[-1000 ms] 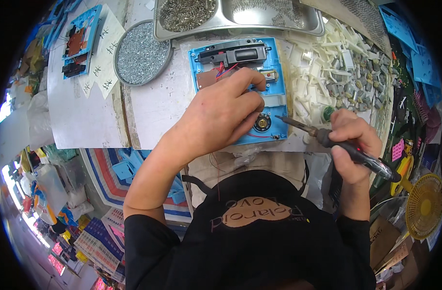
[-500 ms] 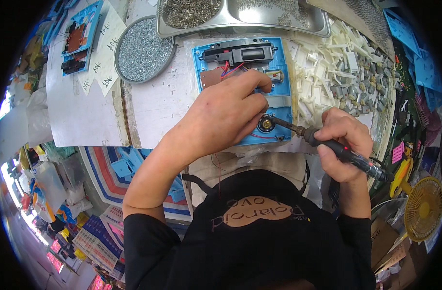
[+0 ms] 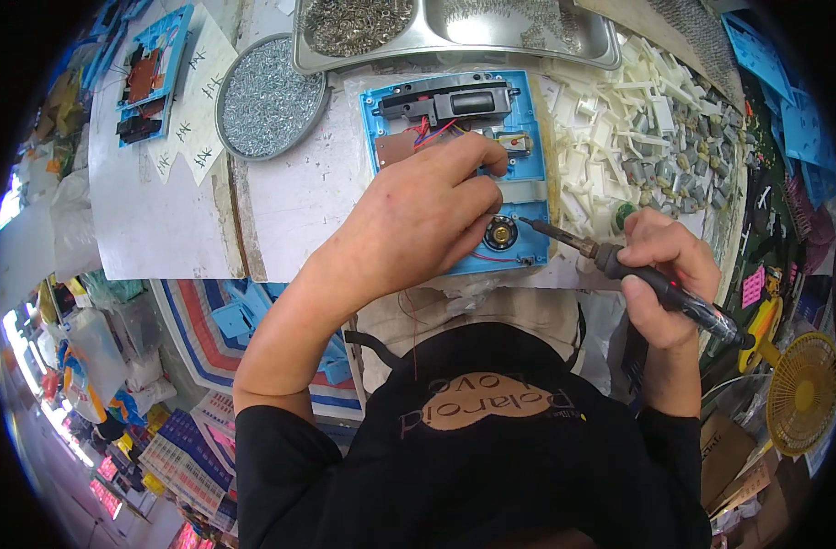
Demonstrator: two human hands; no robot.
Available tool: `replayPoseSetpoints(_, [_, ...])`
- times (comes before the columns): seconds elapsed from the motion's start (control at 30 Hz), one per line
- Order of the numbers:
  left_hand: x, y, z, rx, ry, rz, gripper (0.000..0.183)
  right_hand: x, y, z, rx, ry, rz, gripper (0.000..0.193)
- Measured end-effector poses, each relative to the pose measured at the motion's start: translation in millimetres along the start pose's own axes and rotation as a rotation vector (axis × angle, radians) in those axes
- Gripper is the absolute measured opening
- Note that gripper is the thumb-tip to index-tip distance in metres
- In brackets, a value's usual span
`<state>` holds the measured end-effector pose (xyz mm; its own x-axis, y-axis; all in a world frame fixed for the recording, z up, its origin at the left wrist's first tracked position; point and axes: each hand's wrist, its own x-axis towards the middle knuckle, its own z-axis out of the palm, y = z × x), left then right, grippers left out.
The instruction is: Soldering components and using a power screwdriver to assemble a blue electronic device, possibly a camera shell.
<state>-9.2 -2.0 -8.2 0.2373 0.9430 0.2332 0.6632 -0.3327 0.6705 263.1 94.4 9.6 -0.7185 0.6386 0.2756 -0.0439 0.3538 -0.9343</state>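
Observation:
A blue plastic casing point(image 3: 535, 114) lies on the bench in front of me. Inside it are a black battery-box-like part point(image 3: 477, 102), a brown circuit board point(image 3: 393, 149), red and blue wires and a small round speaker point(image 3: 501, 233). My left hand point(image 3: 413, 206) rests over the casing's middle with its fingers bent and closed; what they pinch is hidden. In my right hand point(image 3: 669, 265) is a soldering iron point(image 3: 610, 259), gripped by its black handle. Its tip points left, just above the speaker's upper right edge.
A round grey dish point(image 3: 324, 105) of small screws stands left of the casing, a metal tray point(image 3: 427, 41) of springs behind it. White plastic parts point(image 3: 610, 137) and grey pieces point(image 3: 692, 165) heap to the right. Another blue casing point(image 3: 173, 69) lies far left; a yellow fan point(image 3: 802, 393) stands at right.
My right hand has drawn the soldering iron to the right and slightly up, away from the speaker. The left hand and casing have shifted slightly left in the picture.

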Motion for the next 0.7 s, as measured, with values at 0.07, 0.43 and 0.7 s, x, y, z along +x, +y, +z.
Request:
replayPoseSetpoints(0.07, [-0.1, -0.2, 0.2, -0.011, 0.009, -0.002, 0.019, -0.5, 1.8, -1.1, 0.016, 0.0, -0.035, 0.021])
replayPoseSetpoints(0.43, [2.5, 5.6, 2.6, 0.05, -0.013, 0.0, 0.018, -2.4, 1.3, -1.1, 0.0, 0.008, -0.031, 0.021])
replayPoseSetpoints(0.7, [8.5, 8.6, -2.5, 0.188, -0.106, 0.052, 0.012, 0.5, -1.5, 1.3, -0.058, -0.018, 0.005, 0.022])
